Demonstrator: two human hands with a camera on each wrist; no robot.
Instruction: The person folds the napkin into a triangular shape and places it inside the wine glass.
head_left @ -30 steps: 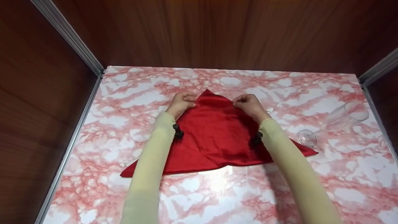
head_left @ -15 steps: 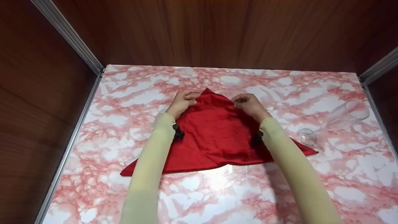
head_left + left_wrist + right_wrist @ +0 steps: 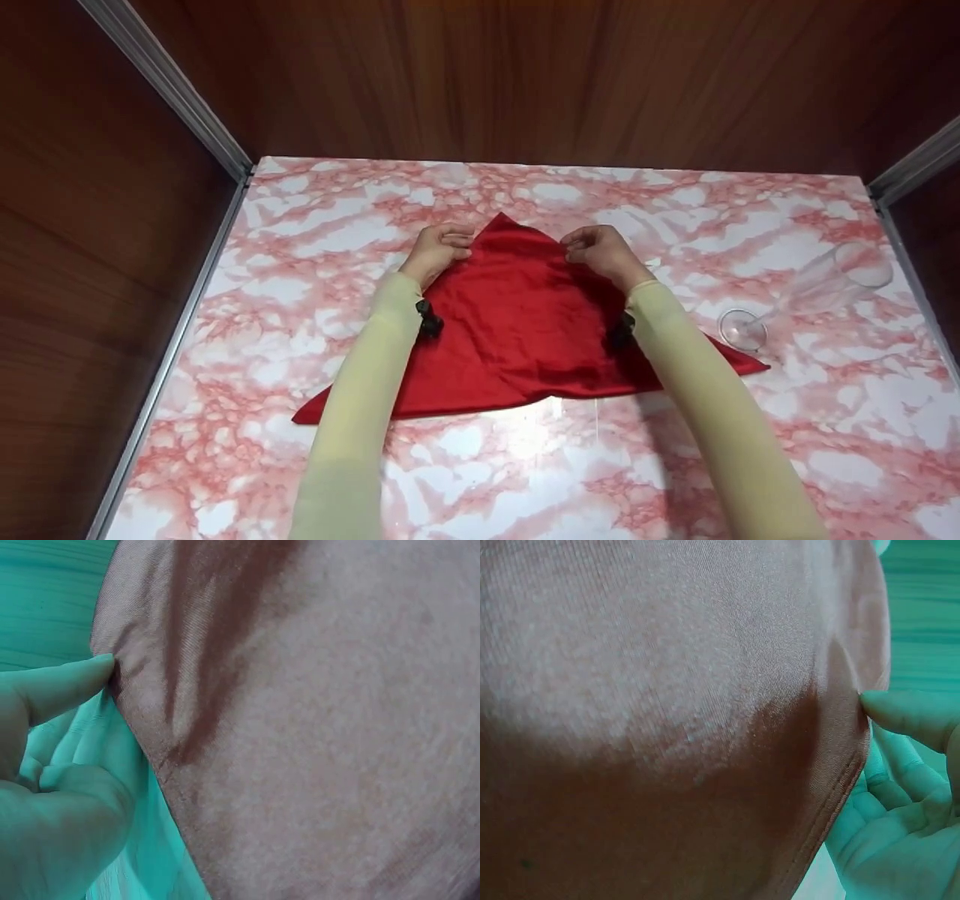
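Note:
A shiny red cloth (image 3: 525, 315), shaped as a triangle, lies spread on the table in the head view, its tip pointing away from me. My left hand (image 3: 436, 251) pinches its left slanted edge a little below that tip. In the left wrist view, the thumb (image 3: 82, 682) presses on the cloth (image 3: 315, 727) at the edge, with the other fingers behind. On the opposite slanted edge, my right hand (image 3: 606, 253) pinches the fabric between thumb and fingers. The right wrist view has the right thumb (image 3: 907, 712) on the hem, fingers partly hidden underneath.
A clear stemmed glass (image 3: 825, 281) stands on the right, its round foot (image 3: 742, 330) close to the cloth's right corner. Dark wood panels (image 3: 517, 82) enclose the pink-and-white marbled table (image 3: 300, 247) at the back and sides.
The left fingers shifted slightly toward the tip half a second ago and are now back at the left edge. The right hand and cloth have barely moved.

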